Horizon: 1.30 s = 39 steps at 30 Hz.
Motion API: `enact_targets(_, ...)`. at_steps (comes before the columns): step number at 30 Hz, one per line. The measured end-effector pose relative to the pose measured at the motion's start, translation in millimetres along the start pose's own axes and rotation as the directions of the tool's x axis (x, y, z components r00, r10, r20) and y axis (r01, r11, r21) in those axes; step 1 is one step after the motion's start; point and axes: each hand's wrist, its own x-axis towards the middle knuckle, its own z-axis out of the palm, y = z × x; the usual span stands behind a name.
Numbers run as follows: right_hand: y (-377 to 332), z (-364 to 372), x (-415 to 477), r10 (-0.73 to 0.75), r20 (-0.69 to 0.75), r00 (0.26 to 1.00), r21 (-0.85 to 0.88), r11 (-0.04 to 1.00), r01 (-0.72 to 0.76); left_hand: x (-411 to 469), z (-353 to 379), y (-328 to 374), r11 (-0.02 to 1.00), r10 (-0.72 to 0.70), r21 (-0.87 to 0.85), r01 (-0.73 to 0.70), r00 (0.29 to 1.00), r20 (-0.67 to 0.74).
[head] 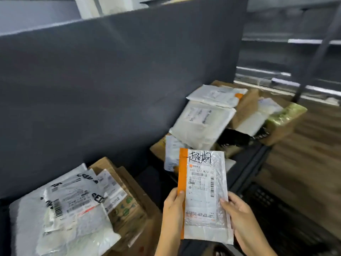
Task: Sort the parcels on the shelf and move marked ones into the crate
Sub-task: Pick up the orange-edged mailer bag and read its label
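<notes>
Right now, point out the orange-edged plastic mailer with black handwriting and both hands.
orange-edged plastic mailer (pixel 202 191): head view, on its white label.
left hand (pixel 173 213): head view, back of the hand.
right hand (pixel 239 217): head view, back of the hand.

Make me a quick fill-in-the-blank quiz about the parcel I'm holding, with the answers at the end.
1. The parcel has a strip down one long edge, coloured ___.
2. The handwriting across its top is in ___ ink.
3. Of the left hand and right hand, the one whose thumb lies on the strip is the ___.
Answers: orange; black; left.
</notes>
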Motion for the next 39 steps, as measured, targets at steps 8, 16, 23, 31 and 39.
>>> enact_targets(8,58.6,-98.3,-72.7,0.108,-0.355,0.928,0.093,0.992,-0.080,-36.4,62.9,-81.7,0.960,-0.174,0.258,0.109,0.953,0.248)
enact_targets(16,78.6,-179.6,-109.1,0.118,-0.563,0.818,0.214,0.977,0.006,-56.5,135.2,-115.6,0.912,-0.215,0.409,0.008,0.859,0.464)
enact_targets(23,92.1,-263.7,-127.6,0.184,-0.676,0.714,0.251,0.968,-0.012,-71.9,213.3,-152.3,0.834,-0.314,0.548,-0.061,0.764,0.563)
enact_targets(31,65.9,-343.3,-106.2,0.149,-0.674,0.723,0.205,0.979,-0.011,-65.7,303.8,-173.5,0.777,-0.281,0.610,-0.154,0.783,0.556)
enact_targets(39,64.2,-385.9,-103.9,0.129,-0.644,0.754,0.197,0.980,0.000,-65.8,356.0,-192.8,0.722,-0.326,0.668,-0.178,0.765,0.556)
